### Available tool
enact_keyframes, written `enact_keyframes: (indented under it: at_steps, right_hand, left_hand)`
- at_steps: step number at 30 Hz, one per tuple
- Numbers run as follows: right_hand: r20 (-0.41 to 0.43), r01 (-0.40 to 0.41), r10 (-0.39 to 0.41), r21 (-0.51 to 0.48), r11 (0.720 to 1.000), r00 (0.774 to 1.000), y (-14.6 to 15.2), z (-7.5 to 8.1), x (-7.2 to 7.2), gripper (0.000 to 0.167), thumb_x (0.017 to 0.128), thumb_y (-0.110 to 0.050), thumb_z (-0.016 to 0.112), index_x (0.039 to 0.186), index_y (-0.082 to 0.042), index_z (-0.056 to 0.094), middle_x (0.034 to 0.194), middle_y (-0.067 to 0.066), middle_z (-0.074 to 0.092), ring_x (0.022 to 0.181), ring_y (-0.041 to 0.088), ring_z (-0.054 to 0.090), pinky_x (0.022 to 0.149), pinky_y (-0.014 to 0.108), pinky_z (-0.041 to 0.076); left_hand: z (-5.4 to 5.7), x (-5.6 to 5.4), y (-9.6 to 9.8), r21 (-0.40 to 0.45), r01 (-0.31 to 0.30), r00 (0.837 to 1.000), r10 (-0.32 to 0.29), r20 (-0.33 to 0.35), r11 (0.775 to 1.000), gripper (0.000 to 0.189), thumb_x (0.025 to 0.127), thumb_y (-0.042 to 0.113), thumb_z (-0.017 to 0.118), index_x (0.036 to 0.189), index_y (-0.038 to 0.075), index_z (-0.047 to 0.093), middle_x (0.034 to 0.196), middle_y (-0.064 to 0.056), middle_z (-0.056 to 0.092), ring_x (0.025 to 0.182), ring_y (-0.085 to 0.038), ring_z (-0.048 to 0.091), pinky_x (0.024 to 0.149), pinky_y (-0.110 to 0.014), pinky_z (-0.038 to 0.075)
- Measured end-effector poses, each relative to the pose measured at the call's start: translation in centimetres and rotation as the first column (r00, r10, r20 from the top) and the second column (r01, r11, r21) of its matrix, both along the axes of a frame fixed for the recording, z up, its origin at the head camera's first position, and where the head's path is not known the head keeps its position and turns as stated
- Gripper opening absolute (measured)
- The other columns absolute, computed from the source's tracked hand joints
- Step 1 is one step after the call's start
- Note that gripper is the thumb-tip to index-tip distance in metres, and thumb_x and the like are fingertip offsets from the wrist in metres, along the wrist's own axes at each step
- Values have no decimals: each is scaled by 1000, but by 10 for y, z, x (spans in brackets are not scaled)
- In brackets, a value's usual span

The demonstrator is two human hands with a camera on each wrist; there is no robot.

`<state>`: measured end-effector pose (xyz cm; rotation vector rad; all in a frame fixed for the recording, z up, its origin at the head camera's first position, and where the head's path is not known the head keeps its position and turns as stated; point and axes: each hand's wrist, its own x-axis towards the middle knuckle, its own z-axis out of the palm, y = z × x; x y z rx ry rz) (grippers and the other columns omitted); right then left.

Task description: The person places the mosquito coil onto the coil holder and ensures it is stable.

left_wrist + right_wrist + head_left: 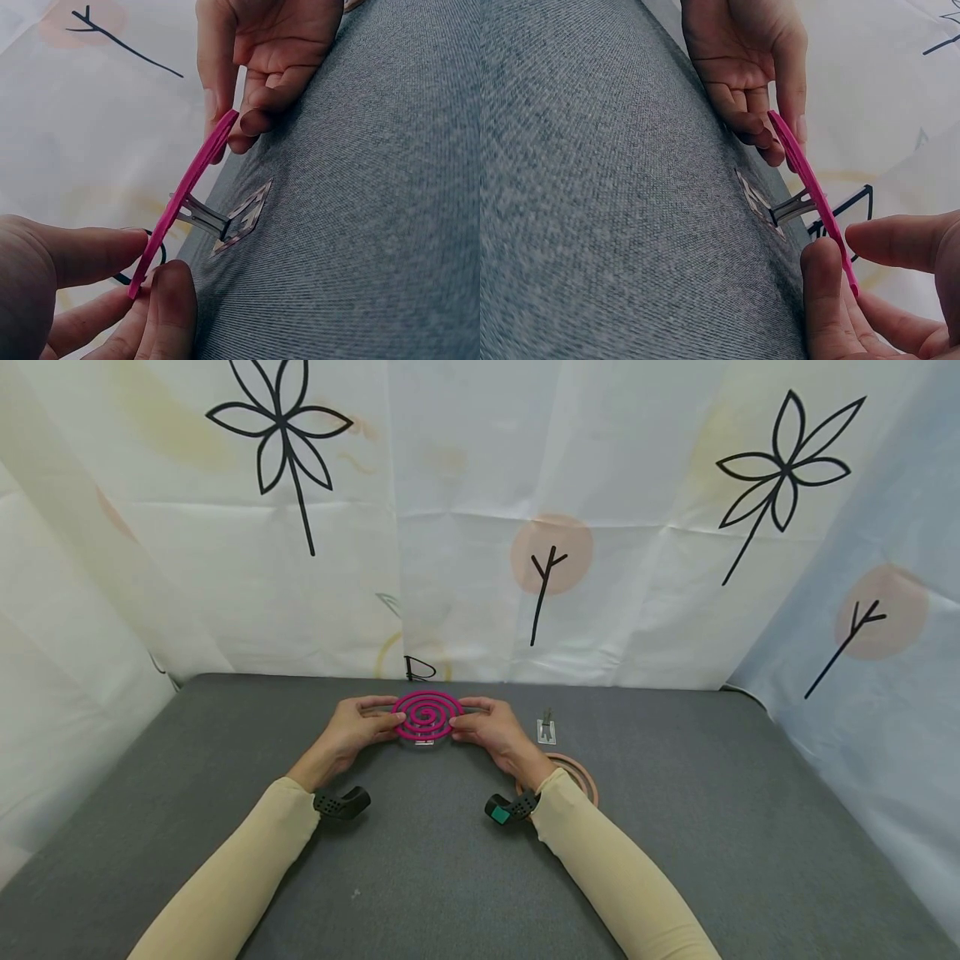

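Note:
A pink mosquito coil [426, 717] is held between both hands over the far middle of the table. My left hand [347, 732] pinches its left edge between thumb and fingers. The opposite edge is pinched by my right hand [497, 732]. Under the coil stands a small metal coil stand [244, 216], its flat base on the grey cloth and its upright prongs reaching the coil's underside, as the right wrist view also shows. Whether the prongs are engaged in the coil, I cannot tell.
Another metal coil stand [547, 732] sits right of the right hand. A brown coil [583, 771] lies partly hidden beneath the right wrist. Behind the grey table [420, 877] hangs a patterned white curtain [465, 593].

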<state>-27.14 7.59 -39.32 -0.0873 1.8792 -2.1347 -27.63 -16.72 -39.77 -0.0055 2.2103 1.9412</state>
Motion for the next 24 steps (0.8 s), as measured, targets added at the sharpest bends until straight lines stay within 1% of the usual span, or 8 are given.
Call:
enact_keyframes:
  at_steps: [4, 9, 14, 20, 24]
  right_hand:
    - [5, 6, -6, 6, 1000, 1000, 0, 0, 0, 50, 93, 8, 66, 141, 6, 52, 97, 16, 72, 74, 14, 69, 81, 34, 60]
    - [18, 10, -10, 4, 1000, 1000, 0, -1, -2, 50, 93, 9, 65, 141, 6, 52, 96, 14, 71, 76, 14, 69, 81, 32, 59]
    - [18, 10, -10, 5, 1000, 1000, 0, -1, -2, 50, 93, 8, 66, 141, 4, 53, 96, 15, 71, 77, 14, 69, 83, 32, 59]
    - [-6, -3, 3, -4, 1000, 1000, 1, 1, 1, 50, 93, 8, 66, 141, 7, 52, 94, 15, 72, 77, 14, 70, 81, 31, 59]
    - [4, -2, 2, 10, 1000, 1000, 1, 2, 2, 52, 92, 8, 66, 142, 6, 51, 93, 14, 72, 77, 14, 70, 80, 30, 59]
  left_hand:
    - [0, -1, 0, -3, -3, 1000, 3, 5, 1000, 53, 98, 7, 69, 146, -4, 50, 112, -15, 72, 87, -10, 71, 82, -29, 59]
    - [0, -1, 0, -2, -5, 1000, 5, 5, 1000, 53, 98, 7, 69, 146, -4, 50, 111, -15, 72, 86, -10, 71, 82, -29, 59]
    - [0, -1, 0, -7, -11, 1000, 11, 6, 1000, 53, 97, 7, 69, 146, -4, 50, 111, -15, 72, 84, -10, 71, 81, -28, 59]
    - [1, -1, 0, -6, -13, 1000, 13, 11, 1000, 53, 98, 8, 69, 146, -4, 50, 115, -17, 71, 86, -10, 71, 81, -28, 59]
    - [1, -1, 0, -11, -13, 1000, 13, 8, 1000, 53, 98, 9, 69, 146, -4, 50, 119, -19, 69, 86, -9, 71, 81, -28, 59]
